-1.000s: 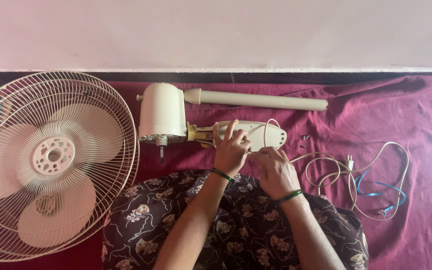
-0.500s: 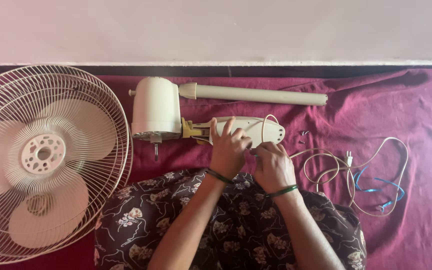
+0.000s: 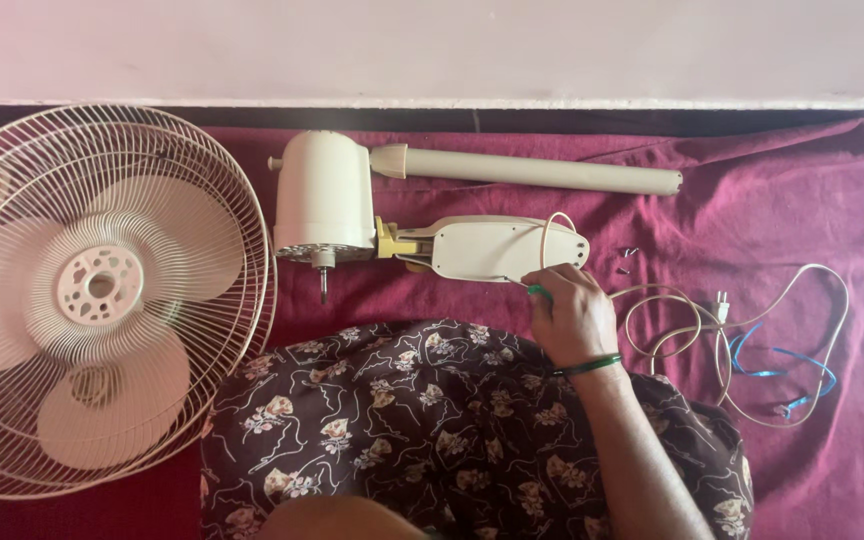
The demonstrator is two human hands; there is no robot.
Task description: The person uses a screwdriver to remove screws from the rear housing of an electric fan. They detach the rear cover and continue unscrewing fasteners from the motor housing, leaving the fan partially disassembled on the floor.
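Now | left hand withdrawn since a second ago, out of view | right hand (image 3: 574,312) alone, pinching green-handled screwdriver (image 3: 537,291) against cream plastic fan control housing (image 3: 500,249) | housing at 12 o'clock from hand, unsteadied | loose screws (image 3: 627,258) at 2 o'clock.

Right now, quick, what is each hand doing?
Left hand: out of the picture.
Right hand: closed around a green-handled screwdriver, its tip at the cream fan cover.
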